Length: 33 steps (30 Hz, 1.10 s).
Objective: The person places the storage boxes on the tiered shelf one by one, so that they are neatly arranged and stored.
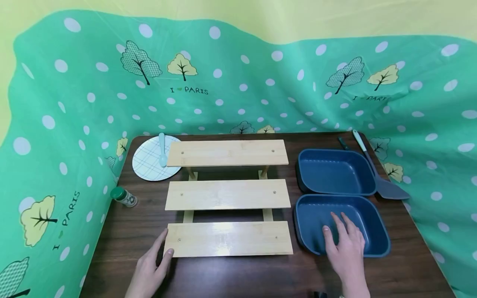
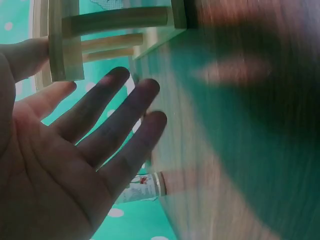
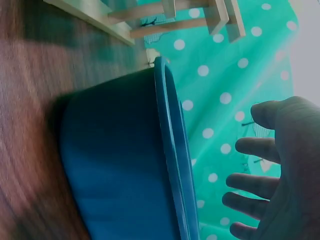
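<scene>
A three-tier wooden step rack point(image 1: 228, 194) of pale boards stands in the middle of the table. At the left end of its lowest board is my left hand point(image 1: 149, 265), with thumb and index finger beside the board's corner. In the left wrist view, the other fingers point(image 2: 120, 117) extend apart below the rack. My right hand point(image 1: 347, 250) is over the front blue bin point(image 1: 303, 223), fingers spread and holding nothing. The right wrist view shows its fingers point(image 3: 252, 185) apart from the bin's rim. A second blue bin point(image 1: 337, 154) sits directly behind the first.
At the back left, a round plate point(image 1: 149, 161) carries a light blue spoon point(image 1: 162, 151). A green-capped shaker jar point(image 1: 124, 197) stands near the left edge. A grey spatula point(image 1: 389, 186) and a dark green handle point(image 1: 343, 143) lie by the bins. Polka-dot cloth point(image 1: 257, 74) surrounds the table.
</scene>
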Each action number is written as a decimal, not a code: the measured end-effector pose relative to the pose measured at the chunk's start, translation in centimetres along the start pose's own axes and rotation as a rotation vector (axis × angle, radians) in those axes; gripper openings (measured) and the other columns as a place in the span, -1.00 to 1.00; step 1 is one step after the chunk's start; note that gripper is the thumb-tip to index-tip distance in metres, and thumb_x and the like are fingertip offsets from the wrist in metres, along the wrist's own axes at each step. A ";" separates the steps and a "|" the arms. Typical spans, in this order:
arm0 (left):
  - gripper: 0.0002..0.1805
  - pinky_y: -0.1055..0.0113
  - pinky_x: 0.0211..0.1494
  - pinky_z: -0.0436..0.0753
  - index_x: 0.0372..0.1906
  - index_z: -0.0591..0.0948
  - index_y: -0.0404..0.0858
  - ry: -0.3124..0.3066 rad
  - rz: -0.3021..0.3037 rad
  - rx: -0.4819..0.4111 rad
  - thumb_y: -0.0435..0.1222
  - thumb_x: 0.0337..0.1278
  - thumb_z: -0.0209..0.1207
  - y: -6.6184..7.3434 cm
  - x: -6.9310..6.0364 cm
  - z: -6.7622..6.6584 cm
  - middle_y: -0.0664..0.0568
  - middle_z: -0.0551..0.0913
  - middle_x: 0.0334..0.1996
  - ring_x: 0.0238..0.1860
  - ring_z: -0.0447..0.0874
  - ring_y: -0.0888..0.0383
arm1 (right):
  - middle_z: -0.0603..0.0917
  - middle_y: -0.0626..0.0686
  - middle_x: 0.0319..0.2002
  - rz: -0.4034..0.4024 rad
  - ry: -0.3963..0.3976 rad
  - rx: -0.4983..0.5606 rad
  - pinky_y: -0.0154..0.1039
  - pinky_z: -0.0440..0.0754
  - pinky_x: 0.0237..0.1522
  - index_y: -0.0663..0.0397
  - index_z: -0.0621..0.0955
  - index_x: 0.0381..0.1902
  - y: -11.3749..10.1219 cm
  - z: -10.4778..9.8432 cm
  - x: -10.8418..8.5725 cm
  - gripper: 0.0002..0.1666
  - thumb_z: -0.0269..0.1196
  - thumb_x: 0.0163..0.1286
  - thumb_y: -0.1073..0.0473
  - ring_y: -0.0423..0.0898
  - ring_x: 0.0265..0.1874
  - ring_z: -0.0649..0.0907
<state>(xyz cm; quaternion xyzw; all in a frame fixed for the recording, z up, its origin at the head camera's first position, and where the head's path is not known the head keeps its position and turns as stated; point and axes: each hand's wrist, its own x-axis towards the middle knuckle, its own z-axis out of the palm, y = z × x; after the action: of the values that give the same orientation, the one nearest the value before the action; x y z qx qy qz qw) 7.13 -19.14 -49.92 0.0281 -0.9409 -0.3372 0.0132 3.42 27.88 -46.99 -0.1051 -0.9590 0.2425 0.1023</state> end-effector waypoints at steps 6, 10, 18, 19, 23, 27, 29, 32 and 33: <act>-0.41 -0.14 0.08 0.73 0.50 0.38 -0.28 0.013 -0.043 -0.120 -0.27 0.47 0.21 -0.3 -0.1 0.6 -0.34 0.68 0.15 0.08 0.73 -0.20 | 0.31 0.50 0.43 0.064 0.009 -0.024 0.49 0.06 0.48 0.34 0.45 0.39 0.8 -0.3 -0.1 -0.46 0.15 0.57 0.16 0.50 0.40 0.28; -0.40 0.33 -0.17 0.75 0.51 0.36 -0.30 0.012 -0.086 -0.308 -0.32 0.48 0.20 -0.5 -0.1 1.1 -0.27 0.76 -0.03 -0.13 0.73 0.26 | 0.26 0.49 0.47 0.131 -0.021 -0.038 0.46 -0.02 0.52 0.33 0.41 0.43 1.5 -0.6 -0.1 -0.43 0.10 0.60 0.13 0.49 0.45 0.22; -0.37 0.35 -0.25 0.81 0.49 0.23 -0.57 0.033 -0.058 -0.738 -0.61 0.39 0.12 -0.6 -0.1 1.8 -0.55 0.62 0.00 -0.19 0.76 0.36 | 0.23 0.51 0.48 0.176 -0.027 -0.045 0.47 -0.04 0.53 0.36 0.41 0.42 2.5 -0.9 -0.2 -0.43 0.09 0.61 0.13 0.50 0.46 0.19; -0.37 0.36 -0.22 0.81 0.48 0.22 -0.59 0.029 -0.066 -0.769 -0.62 0.38 0.11 -0.6 -0.1 1.8 -0.48 0.64 -0.01 -0.18 0.76 0.34 | 0.23 0.51 0.48 0.178 -0.027 -0.044 0.47 -0.03 0.52 0.36 0.41 0.42 2.6 -0.9 -0.2 -0.43 0.09 0.61 0.13 0.50 0.46 0.19; -0.34 0.34 -0.14 0.81 0.49 0.15 -0.64 0.013 -0.108 -0.888 -0.64 0.37 0.10 -0.7 0.0 1.9 0.03 0.73 -0.07 -0.16 0.78 0.31 | 0.24 0.51 0.47 0.188 -0.019 -0.048 0.48 -0.03 0.52 0.37 0.41 0.41 3.1 -1.0 -0.2 -0.44 0.09 0.61 0.13 0.50 0.45 0.20; -0.32 0.33 -0.08 0.80 0.48 0.06 -0.70 0.001 -0.135 -1.016 -0.66 0.38 0.06 -0.7 0.0 2.1 0.24 0.73 -0.08 -0.11 0.79 0.27 | 0.23 0.53 0.47 0.216 -0.016 -0.058 0.48 -0.05 0.53 0.37 0.40 0.42 3.6 -1.4 -0.2 -0.43 0.07 0.61 0.13 0.51 0.46 0.19; -0.32 0.33 -0.06 0.79 0.49 0.04 -0.70 0.000 -0.171 -1.055 -0.65 0.39 0.05 -0.6 -0.1 2.1 0.25 0.74 -0.07 -0.07 0.78 0.26 | 0.21 0.53 0.48 0.238 -0.022 -0.062 0.49 -0.06 0.52 0.36 0.39 0.43 3.9 -1.6 -0.3 -0.43 0.05 0.62 0.12 0.51 0.47 0.18; -0.33 0.34 -0.03 0.79 0.51 0.04 -0.66 0.004 -0.241 -1.077 -0.63 0.42 0.02 -0.3 0.0 2.2 0.25 0.73 -0.06 -0.04 0.76 0.27 | 0.18 0.52 0.50 0.274 -0.030 -0.060 0.49 -0.07 0.53 0.33 0.37 0.45 4.3 -1.9 -0.4 -0.42 0.04 0.63 0.11 0.50 0.49 0.14; -0.33 0.34 -0.03 0.79 0.52 0.04 -0.64 0.008 -0.267 -1.077 -0.62 0.43 0.02 -0.3 0.0 2.2 0.25 0.74 -0.07 -0.04 0.76 0.27 | 0.18 0.51 0.50 0.283 -0.029 -0.060 0.49 -0.06 0.53 0.33 0.37 0.45 4.5 -1.9 -0.4 -0.42 0.04 0.62 0.12 0.50 0.50 0.13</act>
<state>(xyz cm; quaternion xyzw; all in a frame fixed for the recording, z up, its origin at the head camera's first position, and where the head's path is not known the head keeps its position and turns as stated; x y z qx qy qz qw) 7.04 -17.92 -51.82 0.1376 -0.6237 -0.7693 -0.0135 4.98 32.50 -47.59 -0.2385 -0.9429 0.2272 0.0499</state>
